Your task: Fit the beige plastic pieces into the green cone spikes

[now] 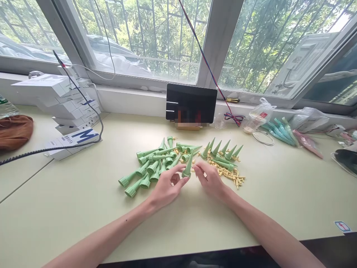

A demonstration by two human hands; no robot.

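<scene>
My left hand (170,186) grips a green plastic spike (188,165) near its wide capped end, with the pointed tip upward. Just to the right, my right hand (209,178) has its thumb and fingers pinched together beside the spike's base. Whatever lies between those fingertips is too small to make out. A loose pile of similar green spikes (153,167) lies left of and behind my left hand. Several more spikes (230,152) stand on their caps beyond my right hand. Small yellow plastic pieces (237,178) are heaped beside that hand.
On the pale table (83,208), a tablet (191,103) leans by the window. White boxes (69,108) are stacked at left, with a black cable (95,139) across them. Plastic bags (258,115) and a coiled white cable (263,137) lie at back right. A brown cloth item (16,131) sits far left.
</scene>
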